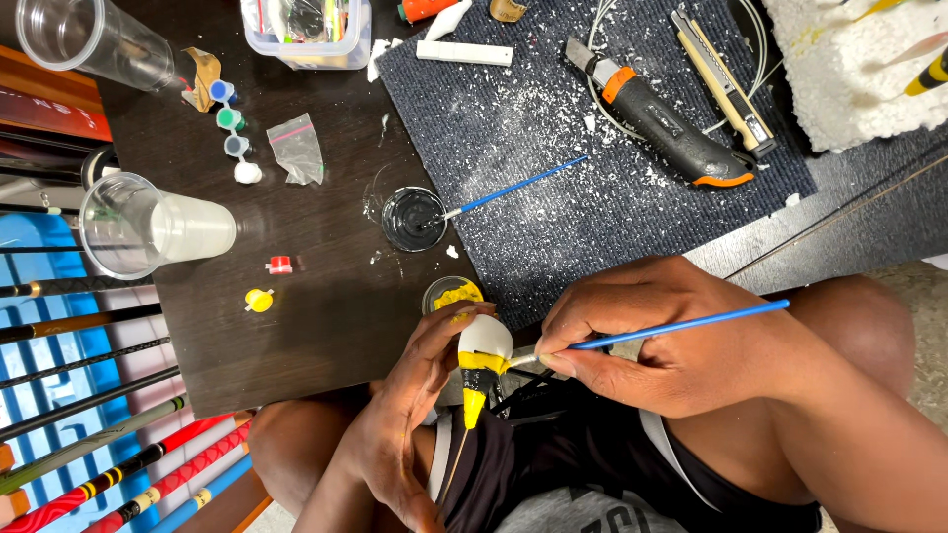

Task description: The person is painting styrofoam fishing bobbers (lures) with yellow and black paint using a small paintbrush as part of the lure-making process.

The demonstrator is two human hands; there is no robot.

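On the table [326, 326], a yellow paint pot [452, 294] sits at 12 o'clock of the float [481, 367]. Left hand [410, 405] fingers clamp the float; right hand [662, 341] fingers pinch a blue brush [681, 326] at its yellow band. The tip and band look painted, the top still white.

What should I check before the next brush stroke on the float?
1. Left hand grips the float firmly: ok, fingers wrap its body.
2. Right hand holds the blue brush with its tip at the float's yellow band: ok.
3. Yellow paint pot within reach: ok, it sits at the table edge just above the float.
4. Paint loaded on the brush tip: cannot tell, too small.
5. Black paint cup upright, second brush resting in it: ok.
6. Utility knife clear of the hands: ok, it lies apart on the mat.
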